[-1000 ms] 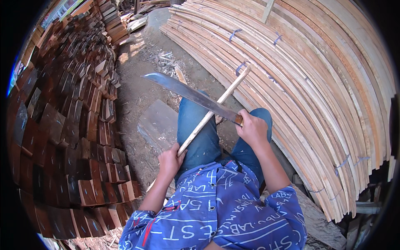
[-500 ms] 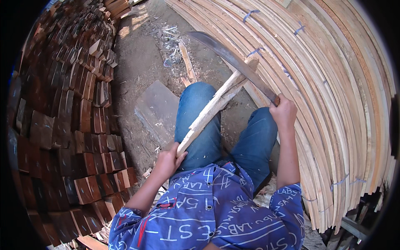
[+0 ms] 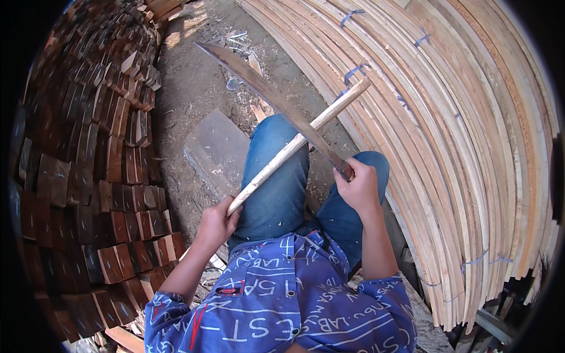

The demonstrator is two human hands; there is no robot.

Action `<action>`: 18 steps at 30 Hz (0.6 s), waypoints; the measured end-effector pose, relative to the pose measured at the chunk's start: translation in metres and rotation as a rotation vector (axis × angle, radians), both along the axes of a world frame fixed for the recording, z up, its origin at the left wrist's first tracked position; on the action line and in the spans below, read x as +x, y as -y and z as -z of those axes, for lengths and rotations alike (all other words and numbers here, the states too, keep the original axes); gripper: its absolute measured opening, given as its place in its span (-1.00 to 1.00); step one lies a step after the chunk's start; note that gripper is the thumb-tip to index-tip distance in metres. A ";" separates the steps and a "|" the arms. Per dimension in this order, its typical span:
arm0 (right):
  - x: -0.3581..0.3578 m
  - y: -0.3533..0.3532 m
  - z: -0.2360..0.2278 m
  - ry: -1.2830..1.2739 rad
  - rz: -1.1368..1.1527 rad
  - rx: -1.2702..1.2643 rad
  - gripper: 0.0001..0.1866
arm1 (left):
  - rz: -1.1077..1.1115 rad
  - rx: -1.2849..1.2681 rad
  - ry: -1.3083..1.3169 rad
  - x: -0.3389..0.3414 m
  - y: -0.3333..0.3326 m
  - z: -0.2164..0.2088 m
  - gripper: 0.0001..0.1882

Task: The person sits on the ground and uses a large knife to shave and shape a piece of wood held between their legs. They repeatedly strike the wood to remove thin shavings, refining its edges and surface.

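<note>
You hold a big knife (image 3: 271, 94) across a pale stick (image 3: 271, 169).
Your left grip (image 3: 215, 226) squeezes the stick; your right grip (image 3: 359, 186) squeezes the knife's brown handle (image 3: 347, 170).

A blue shirt (image 3: 268, 317) is worn on the upper body, printed across its whole face with white lettering and thin white lines. The front is closed by a placket (image 3: 289, 282), on which small round pale-rimmed buttons (image 3: 291, 293) are fitted. On the wearer's left chest a small dark patch (image 3: 229, 290) edged in red is noted, and a slanting red mark (image 3: 198, 326) is seen near it. The same print is carried on the short sleeves (image 3: 385, 287); both forearms (image 3: 376, 244) are bare, as are the left grip (image 3: 214, 226) and the right grip (image 3: 360, 188). Blue denim trousers (image 3: 272, 194) are worn below, lightly flecked with pale specks on the thigh.
</note>
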State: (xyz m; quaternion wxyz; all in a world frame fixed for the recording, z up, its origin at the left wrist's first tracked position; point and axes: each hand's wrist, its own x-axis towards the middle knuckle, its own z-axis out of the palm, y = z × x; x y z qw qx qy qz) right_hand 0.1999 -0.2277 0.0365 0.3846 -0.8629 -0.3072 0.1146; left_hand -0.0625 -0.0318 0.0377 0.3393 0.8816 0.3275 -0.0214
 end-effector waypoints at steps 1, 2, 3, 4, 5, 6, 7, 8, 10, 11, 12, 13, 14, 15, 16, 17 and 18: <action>0.001 0.004 -0.001 -0.009 0.005 -0.025 -0.81 | -0.010 -0.008 -0.009 0.002 0.000 0.001 -0.88; 0.003 0.006 -0.004 -0.015 0.005 -0.047 -0.81 | -0.026 -0.014 -0.016 0.005 0.002 0.004 -0.87; 0.005 0.008 -0.007 -0.021 0.004 -0.070 -0.81 | -0.042 -0.021 -0.022 0.007 0.003 0.006 -0.86; 0.002 0.007 -0.009 -0.020 -0.005 -0.043 -0.82 | -0.049 -0.040 -0.050 0.007 0.000 0.009 -0.83; 0.001 0.009 -0.012 -0.014 -0.011 -0.022 -0.82 | -0.052 -0.068 -0.072 0.008 -0.001 0.013 -0.80; 0.001 0.009 -0.015 -0.008 -0.019 -0.002 -0.83 | -0.055 -0.095 -0.093 0.010 -0.004 0.015 -0.78; 0.003 0.008 -0.015 0.052 -0.006 0.047 -0.83 | -0.057 -0.122 -0.114 0.013 -0.007 0.015 -0.76; 0.005 0.007 -0.015 0.116 0.001 0.093 -0.83 | -0.061 -0.153 -0.130 0.018 -0.010 0.016 -0.74; 0.009 0.006 -0.014 0.189 0.019 0.173 -0.82 | -0.091 -0.296 -0.285 0.022 -0.025 0.025 -0.65; 0.009 0.004 -0.016 0.210 0.037 0.205 -0.82 | -0.065 -0.338 -0.267 0.020 -0.033 0.026 -0.65; 0.009 0.002 -0.017 0.230 0.054 0.238 -0.81 | -0.040 -0.379 -0.249 0.018 -0.040 0.026 -0.63; 0.008 0.004 -0.017 0.224 0.046 0.240 -0.81 | -0.014 -0.418 -0.231 0.017 -0.043 0.025 -0.61; 0.007 0.007 -0.014 0.214 0.044 0.243 -0.80 | -0.019 -0.434 -0.186 0.015 -0.044 0.022 -0.54; 0.006 0.009 -0.011 0.203 0.042 0.246 -0.80 | -0.040 -0.451 -0.220 0.017 -0.046 0.018 -0.53; 0.007 0.010 -0.011 0.117 0.015 0.281 -0.81 | -0.059 -0.468 -0.254 0.021 -0.049 0.013 -0.53; 0.006 0.011 -0.011 0.032 0.029 0.287 -0.82 | -0.079 -0.491 -0.301 0.022 -0.048 0.012 -0.52; 0.005 0.012 -0.013 -0.053 0.046 0.291 -0.83 | -0.076 -0.510 -0.304 0.022 -0.048 0.013 -0.54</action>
